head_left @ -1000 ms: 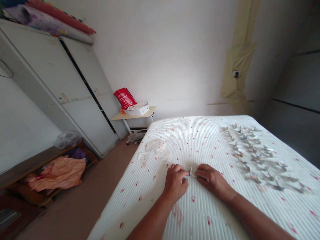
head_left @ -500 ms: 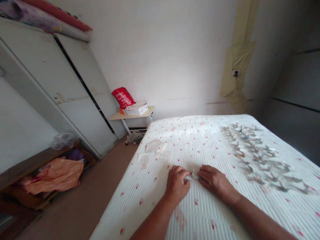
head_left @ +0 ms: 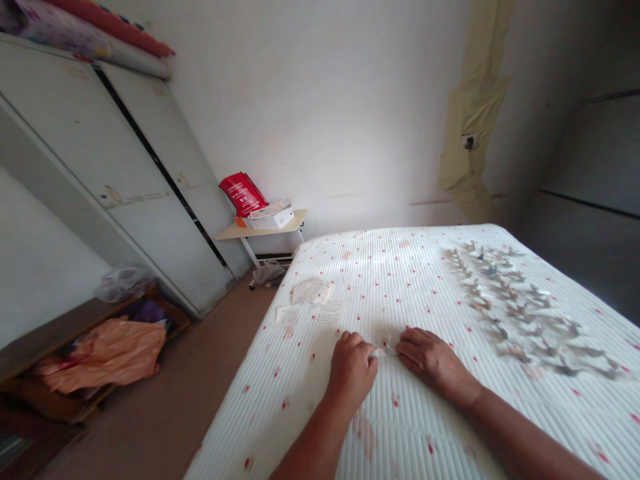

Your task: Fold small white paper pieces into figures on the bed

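A small folded paper crane (head_left: 387,348), pale and partly covered by fingers, spans the gap between my hands just above the mattress. My left hand (head_left: 353,363) is closed, its thumb and fingers pinching the crane's left end. At the other side my right hand (head_left: 434,363) has its fingers pressed together on the right end, palm down. Beyond my left hand lie several printed paper pieces (head_left: 330,312), flat on the mattress. Off to the right sit rows of folded paper cranes (head_left: 520,310), slightly blurred.
The white mattress (head_left: 400,413) has red dots and ribbed fabric. A small table (head_left: 233,232) beyond its far left corner carries a red bag (head_left: 243,193) and a white box (head_left: 275,219). On the left stand a cabinet (head_left: 165,213) and a low shelf with an orange plastic bag (head_left: 110,357).
My left hand has shifted slightly left, and more of the paper shows between the hands. The right hand stays nearly in place. The camera view has moved a little.
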Tool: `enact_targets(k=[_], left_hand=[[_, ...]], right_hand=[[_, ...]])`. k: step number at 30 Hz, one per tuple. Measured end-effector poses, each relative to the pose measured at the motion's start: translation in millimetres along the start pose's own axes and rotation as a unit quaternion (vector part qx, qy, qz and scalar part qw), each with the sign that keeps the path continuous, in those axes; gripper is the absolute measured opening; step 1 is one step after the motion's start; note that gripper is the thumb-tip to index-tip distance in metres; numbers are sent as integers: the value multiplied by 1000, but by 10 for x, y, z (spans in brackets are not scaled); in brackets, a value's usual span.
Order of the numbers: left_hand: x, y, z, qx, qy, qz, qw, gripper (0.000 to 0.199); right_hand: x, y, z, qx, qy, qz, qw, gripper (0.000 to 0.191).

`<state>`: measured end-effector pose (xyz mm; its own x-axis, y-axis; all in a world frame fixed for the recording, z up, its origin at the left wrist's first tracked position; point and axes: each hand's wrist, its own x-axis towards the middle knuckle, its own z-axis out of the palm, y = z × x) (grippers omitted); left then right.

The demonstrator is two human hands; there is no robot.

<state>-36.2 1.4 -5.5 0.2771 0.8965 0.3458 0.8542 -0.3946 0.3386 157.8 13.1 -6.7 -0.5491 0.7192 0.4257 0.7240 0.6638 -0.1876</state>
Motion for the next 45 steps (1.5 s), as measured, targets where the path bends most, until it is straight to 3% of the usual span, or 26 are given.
enact_targets(k=[11, 16, 25, 29, 35, 45], left_hand=[[-16, 30, 99, 115, 36, 57, 991, 14], [-36, 30, 88, 135, 47, 52, 988, 16], [-37, 92, -12, 108, 24, 23, 994, 6], [-38, 78, -28, 84, 14, 11, 996, 9], [-36, 88, -38, 51, 17, 34, 998, 15], [44, 158, 74, 60, 22, 52, 997, 5]], right_hand=[[25, 11, 63, -21, 15, -8, 1000, 24], [24, 11, 54, -14, 14, -10, 1000, 27], [27, -6, 36, 12, -3, 13, 1000, 22], [-38, 48, -58, 81, -5, 35, 996, 12], [-160, 198, -159, 165, -21, 70, 984, 15], [19, -10, -21, -15, -23, 30, 999, 16]])
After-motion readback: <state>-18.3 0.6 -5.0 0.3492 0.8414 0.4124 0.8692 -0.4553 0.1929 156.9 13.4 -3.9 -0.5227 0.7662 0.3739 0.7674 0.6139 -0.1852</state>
